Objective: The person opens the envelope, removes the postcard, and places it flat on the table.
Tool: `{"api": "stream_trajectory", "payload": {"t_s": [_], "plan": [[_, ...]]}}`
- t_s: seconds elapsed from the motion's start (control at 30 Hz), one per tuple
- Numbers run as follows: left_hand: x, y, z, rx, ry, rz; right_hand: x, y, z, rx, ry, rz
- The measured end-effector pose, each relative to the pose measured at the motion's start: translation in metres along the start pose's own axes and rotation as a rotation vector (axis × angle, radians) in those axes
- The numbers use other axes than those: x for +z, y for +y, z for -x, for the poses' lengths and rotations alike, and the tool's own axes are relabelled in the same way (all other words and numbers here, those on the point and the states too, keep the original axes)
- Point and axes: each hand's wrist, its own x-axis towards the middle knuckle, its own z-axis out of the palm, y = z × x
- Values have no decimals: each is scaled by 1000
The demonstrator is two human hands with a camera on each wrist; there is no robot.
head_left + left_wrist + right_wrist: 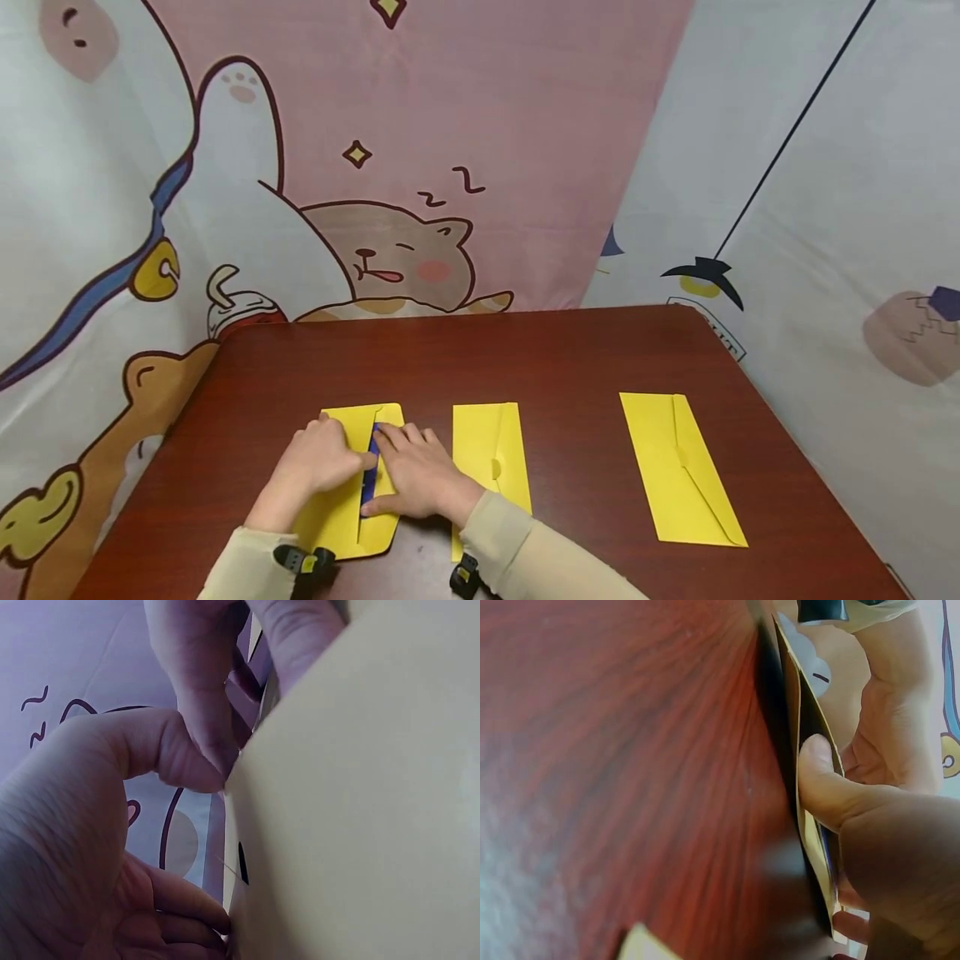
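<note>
A yellow envelope (341, 529) lies on the table with its flap (382, 537) folded out to the right. Along its opening shows a narrow strip of a flat blue thing (368, 483), mostly hidden. My left hand (318, 454) holds the envelope's left side, its thumb reaching to the blue strip. My right hand (420, 475) spans that strip, fingers at the upper end and thumb at the lower. In the right wrist view the right thumb (817, 769) is at the envelope's opening. Pale paper (360, 787) fills much of the left wrist view.
A second yellow envelope (483, 433), flap closed, lies just right and partly under my right forearm. Another closed yellow envelope (678, 467) is farther right. All rest on a dark red-brown table (562, 358). A cartoon-printed cloth (525, 167) hangs behind it.
</note>
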Motion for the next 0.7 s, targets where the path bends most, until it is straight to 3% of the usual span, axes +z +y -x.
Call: {"api": "stream_trajectory", "payload": {"t_s": [0.37,0.7], "plan": [[-1,-1,0,-8,-16,1,-8,-5,9,45,-52,101],[1,-2,-1,11,19,-17,-11,6,19,60,-73,83]]}}
